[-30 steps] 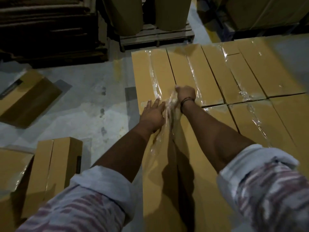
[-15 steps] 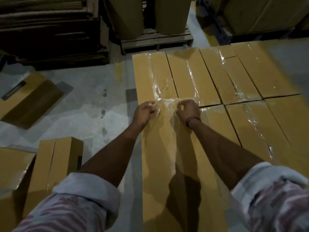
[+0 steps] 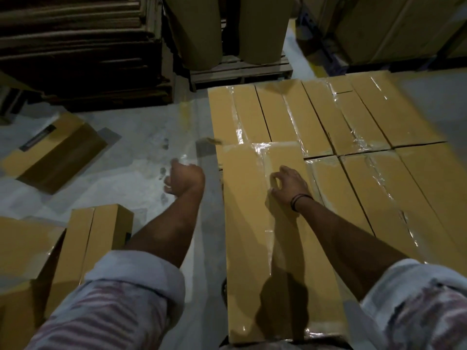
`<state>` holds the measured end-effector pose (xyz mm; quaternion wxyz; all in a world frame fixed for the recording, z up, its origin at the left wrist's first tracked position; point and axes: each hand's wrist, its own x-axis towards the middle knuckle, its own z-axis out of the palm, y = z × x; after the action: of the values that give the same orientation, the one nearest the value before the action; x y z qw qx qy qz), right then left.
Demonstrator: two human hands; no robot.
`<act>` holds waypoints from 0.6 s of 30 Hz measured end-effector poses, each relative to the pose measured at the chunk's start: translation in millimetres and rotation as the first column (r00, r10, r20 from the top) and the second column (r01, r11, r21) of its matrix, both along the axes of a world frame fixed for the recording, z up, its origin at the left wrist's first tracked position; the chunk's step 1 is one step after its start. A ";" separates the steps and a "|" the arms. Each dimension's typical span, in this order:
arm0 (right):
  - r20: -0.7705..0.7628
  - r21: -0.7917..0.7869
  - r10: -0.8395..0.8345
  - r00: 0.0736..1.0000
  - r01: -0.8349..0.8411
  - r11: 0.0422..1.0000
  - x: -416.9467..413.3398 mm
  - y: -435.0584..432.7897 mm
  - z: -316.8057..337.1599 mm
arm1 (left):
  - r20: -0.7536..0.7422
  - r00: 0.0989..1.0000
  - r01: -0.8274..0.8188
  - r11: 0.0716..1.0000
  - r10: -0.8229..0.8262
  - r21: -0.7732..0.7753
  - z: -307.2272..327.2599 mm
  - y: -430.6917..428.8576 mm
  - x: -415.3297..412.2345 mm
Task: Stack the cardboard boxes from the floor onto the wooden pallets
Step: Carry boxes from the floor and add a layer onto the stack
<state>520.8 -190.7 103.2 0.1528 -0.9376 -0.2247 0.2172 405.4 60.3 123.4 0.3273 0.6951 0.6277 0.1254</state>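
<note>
Where closed boxes (image 3: 275, 114) lie stacked, right hand (image 3: 289, 184) pinches clear film (image 3: 264, 150).

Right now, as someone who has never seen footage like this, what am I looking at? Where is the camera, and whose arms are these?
There is no machine here. A person wears one camera on the head, looking forward and down, so the two arms are their own. The right hand rests on the nearest cardboard box, and its fingers seem to pinch the clear film wrapped over it. The left hand is curled above the concrete floor; whether it holds any film is hard to tell. The nearest box is part of a layer of long boxes packed side by side. Loose boxes lie on the floor to the left, and a wooden pallet stands further back.
</note>
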 end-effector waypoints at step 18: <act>-0.027 -0.040 0.042 0.999 -0.043 0.998 -112.3 -136.4 0.6 | -0.166 0.765 0.596 0.781 -0.623 -0.184 -22.6 -180.4 -138.7</act>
<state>408.6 -327.1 103.8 0.1317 -0.9325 -0.2382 0.2373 266.8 -120.1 100.8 0.3209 0.8496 0.4059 -0.1028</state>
